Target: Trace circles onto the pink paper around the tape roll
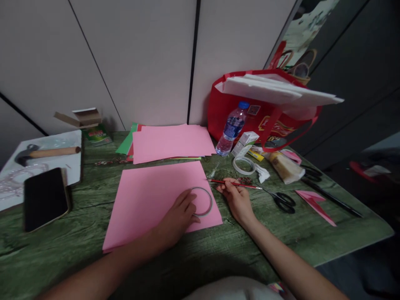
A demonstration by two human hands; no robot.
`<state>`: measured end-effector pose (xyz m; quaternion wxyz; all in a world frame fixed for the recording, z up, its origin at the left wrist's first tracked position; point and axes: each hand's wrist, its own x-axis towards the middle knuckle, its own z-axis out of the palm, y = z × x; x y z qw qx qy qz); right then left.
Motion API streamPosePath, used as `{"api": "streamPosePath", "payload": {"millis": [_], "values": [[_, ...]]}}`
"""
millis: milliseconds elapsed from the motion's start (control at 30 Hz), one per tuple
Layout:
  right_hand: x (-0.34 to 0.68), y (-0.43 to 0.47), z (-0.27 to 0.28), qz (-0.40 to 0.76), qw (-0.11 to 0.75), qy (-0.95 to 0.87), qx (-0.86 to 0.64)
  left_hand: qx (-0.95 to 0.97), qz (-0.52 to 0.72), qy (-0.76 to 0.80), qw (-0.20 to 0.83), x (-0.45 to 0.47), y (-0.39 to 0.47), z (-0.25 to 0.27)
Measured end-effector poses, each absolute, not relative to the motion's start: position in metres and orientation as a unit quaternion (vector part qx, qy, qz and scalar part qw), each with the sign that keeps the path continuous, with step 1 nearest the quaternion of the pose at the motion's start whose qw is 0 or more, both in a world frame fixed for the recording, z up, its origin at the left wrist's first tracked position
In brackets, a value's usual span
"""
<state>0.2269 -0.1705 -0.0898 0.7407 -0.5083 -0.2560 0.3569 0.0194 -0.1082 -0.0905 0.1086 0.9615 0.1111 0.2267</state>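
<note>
A thin grey ring, like a narrow roll of tape, lies flat near the right edge of a pink sheet of paper. The fingers of my left hand are closed on the ring's left side, pressing it to the paper. My right hand, just off the paper's right edge, pinches a red pencil. The pencil lies nearly level, with its left end over the sheet's edge. Black-handled scissors rest to the right of this hand.
Behind the sheet lies a stack of pink paper. A water bottle, small white box, white tape roll and red bag stand at the back right. A phone and hammer are left.
</note>
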Motion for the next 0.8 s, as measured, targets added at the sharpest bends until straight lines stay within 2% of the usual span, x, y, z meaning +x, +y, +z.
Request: {"api": "streamPosePath", "payload": {"millis": [133, 267, 500, 800], "values": [[0.231, -0.164, -0.089, 0.37, 0.708, -0.273, -0.536, 0.959, 0.245, 0.115, 0.083, 0.019, -0.111, -0.087], [0.235, -0.144, -0.078, 0.393, 0.665, -0.322, -0.548, 0.977, 0.202, 0.038, 0.061, 0.025, -0.109, -0.073], [0.221, -0.101, -0.066, 0.463, 0.581, -0.414, -0.526, 0.987, 0.116, -0.043, 0.098, 0.038, -0.097, -0.054], [0.2, -0.093, -0.061, 0.345, 0.449, -0.61, -0.554, 0.987, 0.09, -0.022, 0.129, 0.034, -0.093, -0.069]]}}
